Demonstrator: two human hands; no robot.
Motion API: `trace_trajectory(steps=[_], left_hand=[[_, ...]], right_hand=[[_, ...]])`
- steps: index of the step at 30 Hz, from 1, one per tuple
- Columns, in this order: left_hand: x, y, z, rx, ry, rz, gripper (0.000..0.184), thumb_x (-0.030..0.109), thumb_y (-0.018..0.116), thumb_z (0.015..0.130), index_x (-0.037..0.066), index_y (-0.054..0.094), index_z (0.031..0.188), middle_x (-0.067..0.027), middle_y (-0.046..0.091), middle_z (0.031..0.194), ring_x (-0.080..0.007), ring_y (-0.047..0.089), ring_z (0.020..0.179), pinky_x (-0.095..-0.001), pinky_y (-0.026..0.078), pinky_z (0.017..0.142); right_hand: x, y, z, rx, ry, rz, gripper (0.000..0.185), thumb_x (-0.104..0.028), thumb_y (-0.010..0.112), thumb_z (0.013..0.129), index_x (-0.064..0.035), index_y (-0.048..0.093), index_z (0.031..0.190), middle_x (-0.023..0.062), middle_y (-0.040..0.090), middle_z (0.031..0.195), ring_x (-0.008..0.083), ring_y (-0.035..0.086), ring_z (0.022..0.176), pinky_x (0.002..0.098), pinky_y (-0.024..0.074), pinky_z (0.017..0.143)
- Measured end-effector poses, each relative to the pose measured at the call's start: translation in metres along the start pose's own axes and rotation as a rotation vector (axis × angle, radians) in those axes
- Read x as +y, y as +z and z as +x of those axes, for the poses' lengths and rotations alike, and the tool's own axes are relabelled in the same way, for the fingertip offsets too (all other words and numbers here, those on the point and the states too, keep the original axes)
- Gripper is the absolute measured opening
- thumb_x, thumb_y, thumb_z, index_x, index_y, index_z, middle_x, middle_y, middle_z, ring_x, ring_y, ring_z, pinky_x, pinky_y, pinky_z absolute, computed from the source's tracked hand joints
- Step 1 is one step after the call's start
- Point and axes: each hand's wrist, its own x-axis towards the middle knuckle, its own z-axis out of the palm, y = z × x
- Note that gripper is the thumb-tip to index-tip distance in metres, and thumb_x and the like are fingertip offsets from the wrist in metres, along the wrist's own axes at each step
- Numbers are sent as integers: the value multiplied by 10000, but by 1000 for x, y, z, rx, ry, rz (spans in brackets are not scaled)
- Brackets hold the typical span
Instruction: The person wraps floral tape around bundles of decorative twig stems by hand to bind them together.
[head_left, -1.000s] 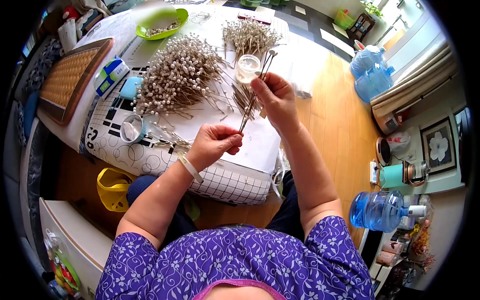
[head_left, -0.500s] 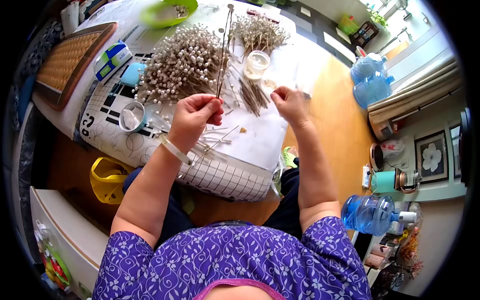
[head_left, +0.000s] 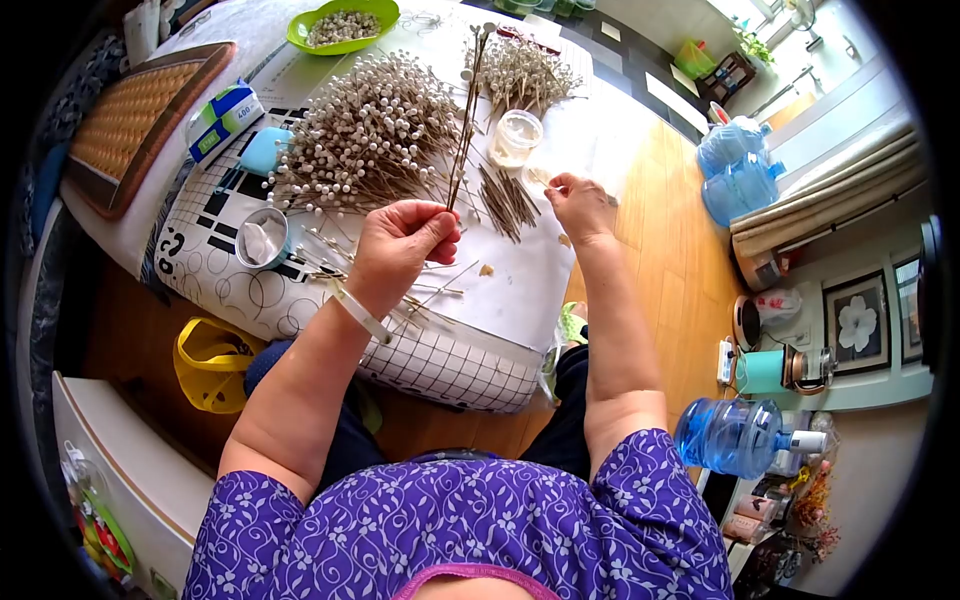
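Observation:
Thin dark stems with small round heads (head_left: 466,130) stand upright, pinched at their lower ends in my left hand (head_left: 408,245). My right hand (head_left: 580,205) is closed at the table's right side, near a small pale patch; what its fingertips hold is too small to name. Between the hands lies a bundle of short brown sticks (head_left: 508,203), with an open clear jar (head_left: 516,138) just behind it. A large heap of white-headed stems (head_left: 365,135) spreads behind my left hand. Another bunch of stems (head_left: 525,72) lies at the back.
A green bowl (head_left: 343,26) of small pieces is at the back. On the left are a tissue pack (head_left: 223,122), a blue box (head_left: 265,151) and a cup with white contents (head_left: 262,238). A yellow basket (head_left: 212,366) and water bottles (head_left: 730,437) stand beyond the table.
My right hand has left the stems and moved to the right, down to the tabletop. My left hand has risen and keeps the stems, now more upright.

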Motion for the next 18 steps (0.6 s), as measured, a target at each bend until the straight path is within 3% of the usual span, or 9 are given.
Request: trace_trajectory(steps=[5,8,11,12,14,15,18], left_hand=[[2,-1,-1,0,-16,13,125,113,598,806,-9,602,830,-70,612,712,-97,579,586,-216,507,548],[1,-3,2,3,-7,-15,125,116,596,808,-6,600,835,-69,611,714,-96,578,584,-218,508,549],[-1,-1,5,13,-23,-28,123,119,599,804,2,598,841,-68,610,709,-104,580,574,-232,510,535],[-2,-1,5,27,-33,-34,119,117,602,800,7,599,843,-68,609,697,-113,583,567,-244,513,522],[-6,-1,6,16,-53,-70,122,120,601,801,6,598,845,-68,610,702,-113,585,570,-244,515,524],[-8,-1,7,2,-72,-105,126,122,601,801,5,596,846,-68,610,707,-113,587,573,-244,516,527],[-13,2,7,13,-88,-114,130,127,597,805,5,594,849,-69,611,720,-112,588,576,-241,518,531]], right_hand=[[-7,-10,-6,24,-49,-11,152,-220,604,726,-86,645,784,99,628,718,253,600,715,335,461,695],[-8,-22,-14,100,-124,31,135,-162,624,720,-44,647,782,115,621,660,203,594,599,295,465,606],[-7,-33,-25,51,-75,262,134,-117,633,741,12,636,778,51,606,615,76,550,578,210,440,550],[-10,-36,-30,47,-78,261,134,-117,633,741,12,636,778,51,606,615,76,550,578,210,440,550],[-19,-38,-42,-65,-69,701,88,-74,628,747,11,635,771,48,621,648,82,560,572,201,446,552],[-31,-38,-50,-134,-114,868,61,-31,623,760,23,627,789,13,602,671,43,523,607,166,426,558],[-61,-37,-73,-221,-184,921,50,-22,619,761,17,619,793,2,592,688,31,498,604,166,408,546]])
